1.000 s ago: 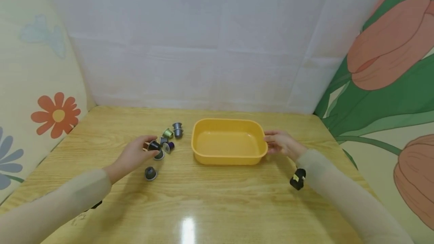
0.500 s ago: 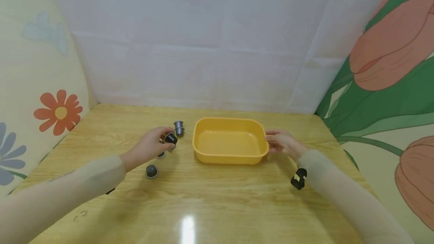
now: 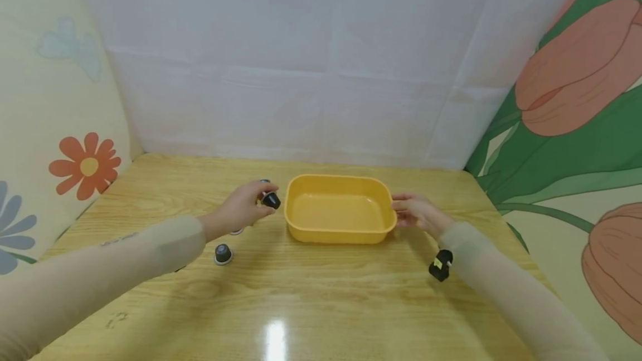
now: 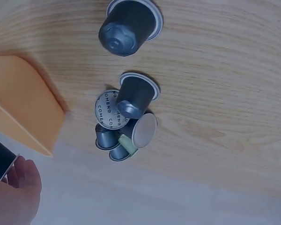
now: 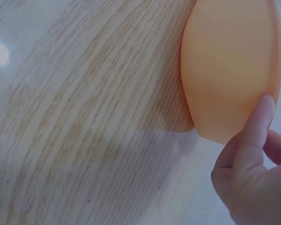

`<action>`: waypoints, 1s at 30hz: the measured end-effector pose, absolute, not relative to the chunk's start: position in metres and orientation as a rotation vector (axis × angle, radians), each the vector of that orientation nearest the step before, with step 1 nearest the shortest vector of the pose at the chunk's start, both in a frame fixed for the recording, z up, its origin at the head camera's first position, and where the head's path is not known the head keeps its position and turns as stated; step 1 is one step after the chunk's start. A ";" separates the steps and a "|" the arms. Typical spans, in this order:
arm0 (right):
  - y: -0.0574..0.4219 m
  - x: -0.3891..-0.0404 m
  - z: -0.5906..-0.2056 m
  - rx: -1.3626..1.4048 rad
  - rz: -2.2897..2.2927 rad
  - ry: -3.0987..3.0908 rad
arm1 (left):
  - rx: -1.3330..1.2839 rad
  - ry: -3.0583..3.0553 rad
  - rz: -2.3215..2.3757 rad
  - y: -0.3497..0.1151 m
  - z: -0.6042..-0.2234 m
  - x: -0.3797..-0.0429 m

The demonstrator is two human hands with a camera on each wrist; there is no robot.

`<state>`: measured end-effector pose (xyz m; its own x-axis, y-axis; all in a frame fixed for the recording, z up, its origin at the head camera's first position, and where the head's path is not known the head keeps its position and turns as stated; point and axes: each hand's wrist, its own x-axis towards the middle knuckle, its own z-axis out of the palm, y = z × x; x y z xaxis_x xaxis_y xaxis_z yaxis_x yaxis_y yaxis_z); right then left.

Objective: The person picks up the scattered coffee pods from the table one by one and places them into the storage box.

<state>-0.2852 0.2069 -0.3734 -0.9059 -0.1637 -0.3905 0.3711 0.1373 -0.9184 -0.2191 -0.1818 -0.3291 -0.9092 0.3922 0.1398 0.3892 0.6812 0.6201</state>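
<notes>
In the head view my left hand pinches a dark coffee capsule between thumb and fingers, just left of the yellow basin. The same capsule shows at the left edge of the left wrist view, its rim toward the fingers. My right hand rests its fingers against the outside of the basin's right end, close to the rim. From the right wrist, one finger lies along the basin's outer wall. The basin's inside holds nothing.
A dark capsule stands rim-down on the wooden table, nearer me. Several more capsules, including a dark one and a pale-lidded one, lie bunched together, mostly behind my left hand in the head view. White cloth hangs behind the table.
My left hand has carried the dark capsule right and slightly away from me, from over the bunch to near the basin. My right hand and the basin stay almost still.
</notes>
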 end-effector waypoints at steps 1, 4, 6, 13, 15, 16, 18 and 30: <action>0.207 -0.285 -0.373 0.199 -1.819 2.026 | 0.671 2.872 1.063 -0.180 -0.329 -0.221; 0.207 -0.285 -0.373 0.197 -1.814 2.032 | 0.669 2.853 1.086 -0.177 -0.329 -0.224; 0.208 -0.285 -0.373 0.198 -1.812 2.035 | 0.673 2.844 1.102 -0.174 -0.329 -0.225; 0.209 -0.286 -0.372 0.204 -1.797 2.051 | 0.642 2.829 1.118 -0.164 -0.329 -0.227; 0.208 -0.285 -0.372 0.211 -1.798 2.050 | 0.613 2.811 1.136 -0.161 -0.328 -0.228; 0.208 -0.285 -0.371 0.215 -1.798 2.051 | 0.605 2.804 1.142 -0.160 -0.327 -0.228; 0.207 -0.285 -0.371 0.216 -1.790 2.058 | 0.584 2.789 1.159 -0.157 -0.326 -0.228; 0.214 -0.286 -0.376 0.148 -1.797 2.044 | 0.559 2.706 1.224 -0.141 -0.330 -0.231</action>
